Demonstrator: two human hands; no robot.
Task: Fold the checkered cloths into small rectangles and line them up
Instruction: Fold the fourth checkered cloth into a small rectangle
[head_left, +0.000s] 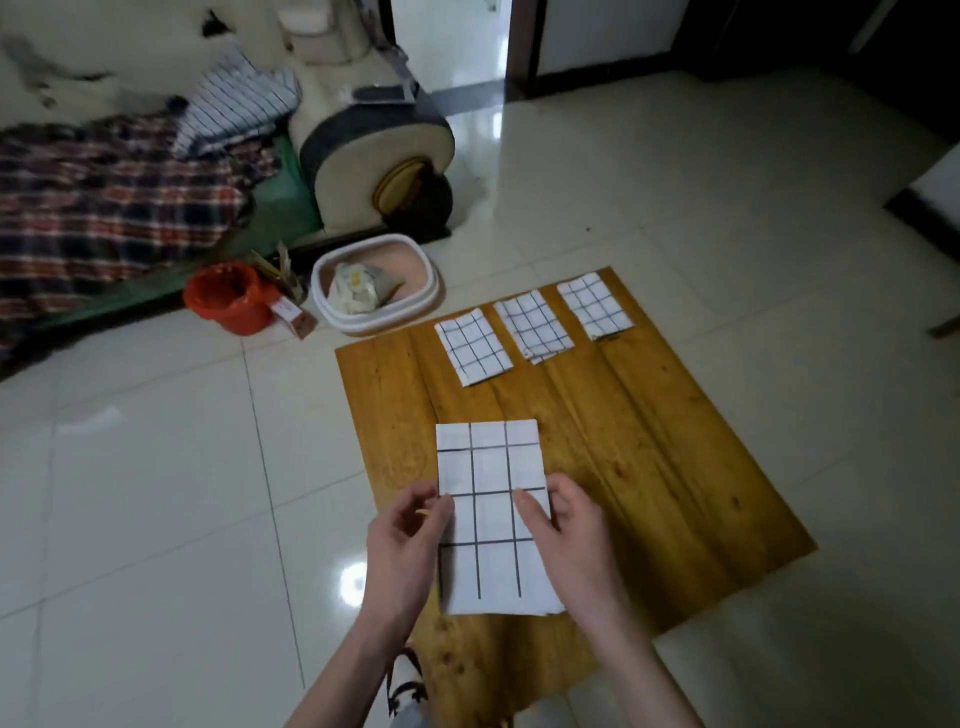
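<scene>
A folded white cloth with dark grid lines (491, 514) is a tall rectangle above the near part of a wooden board (623, 467). My left hand (408, 540) pinches its left edge and my right hand (569, 540) grips its right edge, thumb on top. Three smaller folded checkered cloths lie in a slanted row along the board's far edge: the left one (474, 345), the middle one (534, 325) and the right one (596, 305).
The board lies on a pale tiled floor (156, 519). Beyond its far left corner stand a white oval tub (376, 317) and an orange bucket (231, 301). A bed with plaid and striped fabric (104, 208) fills the far left. A doorway (452, 41) opens at the back.
</scene>
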